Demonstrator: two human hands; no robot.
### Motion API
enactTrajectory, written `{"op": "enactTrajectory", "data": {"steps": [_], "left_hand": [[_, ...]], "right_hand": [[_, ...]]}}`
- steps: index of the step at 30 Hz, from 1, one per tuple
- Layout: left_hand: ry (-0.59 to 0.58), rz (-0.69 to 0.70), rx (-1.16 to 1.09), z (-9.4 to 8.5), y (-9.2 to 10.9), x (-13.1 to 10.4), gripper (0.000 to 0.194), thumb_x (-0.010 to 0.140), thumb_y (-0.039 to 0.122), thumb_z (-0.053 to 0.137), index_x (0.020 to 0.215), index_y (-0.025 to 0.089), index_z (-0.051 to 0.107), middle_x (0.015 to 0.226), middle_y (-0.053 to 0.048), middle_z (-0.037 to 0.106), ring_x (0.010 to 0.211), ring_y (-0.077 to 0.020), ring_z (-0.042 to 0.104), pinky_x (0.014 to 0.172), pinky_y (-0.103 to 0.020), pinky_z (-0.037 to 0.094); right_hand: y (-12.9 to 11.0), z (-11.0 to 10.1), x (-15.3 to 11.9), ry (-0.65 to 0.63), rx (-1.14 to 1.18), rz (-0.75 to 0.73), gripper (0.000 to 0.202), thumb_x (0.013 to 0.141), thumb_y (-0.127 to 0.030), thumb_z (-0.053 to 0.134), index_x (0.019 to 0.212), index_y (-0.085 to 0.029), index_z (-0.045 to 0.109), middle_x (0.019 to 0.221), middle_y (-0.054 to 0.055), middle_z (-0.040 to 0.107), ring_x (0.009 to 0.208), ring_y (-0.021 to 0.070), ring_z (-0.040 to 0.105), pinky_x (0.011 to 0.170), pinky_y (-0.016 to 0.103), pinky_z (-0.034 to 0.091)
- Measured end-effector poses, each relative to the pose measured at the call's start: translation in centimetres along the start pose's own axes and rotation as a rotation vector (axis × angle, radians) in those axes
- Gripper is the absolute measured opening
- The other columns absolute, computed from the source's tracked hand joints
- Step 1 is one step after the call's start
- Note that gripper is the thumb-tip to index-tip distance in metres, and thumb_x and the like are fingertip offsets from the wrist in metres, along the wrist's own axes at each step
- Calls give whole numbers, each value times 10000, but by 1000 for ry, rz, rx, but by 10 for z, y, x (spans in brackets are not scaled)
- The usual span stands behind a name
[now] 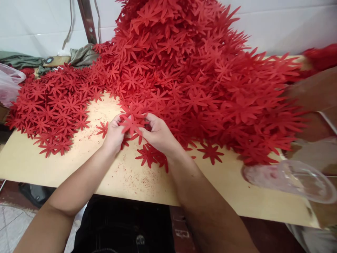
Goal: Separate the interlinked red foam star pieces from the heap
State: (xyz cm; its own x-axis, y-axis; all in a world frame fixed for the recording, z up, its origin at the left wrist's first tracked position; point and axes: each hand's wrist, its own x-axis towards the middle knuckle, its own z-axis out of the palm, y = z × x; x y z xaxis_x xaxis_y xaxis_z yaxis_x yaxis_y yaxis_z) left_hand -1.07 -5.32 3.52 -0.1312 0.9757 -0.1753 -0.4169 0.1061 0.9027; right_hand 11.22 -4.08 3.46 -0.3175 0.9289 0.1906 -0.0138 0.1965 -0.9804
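Note:
Between my two hands is a red flower-shaped cutout [132, 123] with long narrow petals, raised a little above the table. My left hand [115, 133] pinches it from the left side, and my right hand [157, 133] grips its right side between thumb and fingers. Whether several layers are stacked in my grip I cannot tell. Just left of my left hand lies a single red cutout [103, 129]. More cutouts [147, 155] rest on the table below my right hand, partly covered by my wrist.
A tall heap of red cutouts [184, 70] fills the back and right. A lower pile [55, 105] sits at left. On the light wooden table [126, 179] are red scraps. A clear plastic cup [292, 179] lies at right; a plastic bag [10, 84] hangs at far left.

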Motion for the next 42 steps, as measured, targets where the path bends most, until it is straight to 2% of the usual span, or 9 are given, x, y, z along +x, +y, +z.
{"op": "enactTrajectory", "data": {"steps": [8,12,18,22,27,31,35,38,42], "left_hand": [[84,-34,-16,1,1,3,207,625,208,704,744,184,537,645,49,624,536,-85,578,522,-215,454],[142,-42,-90,-3,-2,7,165,642,145,659,724,180,521,616,57,594,514,-64,538,526,-211,440],[71,-73,-139,-9,-7,3,146,744,187,621,672,192,494,596,31,555,585,-77,524,555,-213,444],[60,-33,-100,-10,-4,5,163,674,155,635,671,182,474,568,59,521,516,-54,495,483,-177,387],[82,-45,-42,-9,2,12,171,628,157,659,726,176,519,590,70,568,461,-47,485,465,-174,389],[45,18,3,-8,4,12,192,630,221,714,731,169,558,549,78,562,433,-40,454,459,-174,363],[11,36,21,-3,3,8,248,621,282,757,713,164,559,494,93,517,416,-36,417,465,-174,346],[-33,66,52,1,-1,4,208,656,278,739,701,166,570,526,76,541,483,-53,479,539,-184,404],[-138,63,97,5,-6,1,149,711,281,697,738,161,612,642,40,614,617,-75,563,677,-213,463]], "right_hand": [[12,-9,3,104,-105,-9,194,743,-279,620,908,-177,632,800,24,667,748,140,623,743,323,534],[8,-7,-2,184,-333,-89,445,733,-210,617,1175,-204,567,795,4,577,707,122,553,694,305,517],[-3,25,-12,-63,-757,-290,487,777,-130,511,1211,-332,600,1032,50,556,808,161,563,719,305,511],[-4,34,-9,-88,-771,-287,371,823,-166,477,1128,-281,655,958,57,592,836,173,587,759,313,516],[-26,-4,7,147,-730,-370,241,817,-131,492,919,-232,686,887,41,662,858,169,612,826,342,515],[-40,-81,26,493,-854,-328,157,817,-234,573,928,-210,682,965,75,672,949,215,612,912,436,486],[-43,-147,32,662,-1011,-93,457,686,-375,733,1109,-213,673,1242,147,562,1167,291,545,990,481,432],[-47,-147,24,625,-1108,11,486,662,-365,749,1119,-211,688,1239,158,585,1201,334,533,1022,539,389],[-53,-88,6,405,-1006,-19,323,796,-371,614,1032,-173,711,950,120,705,856,274,673,873,566,489]]}}
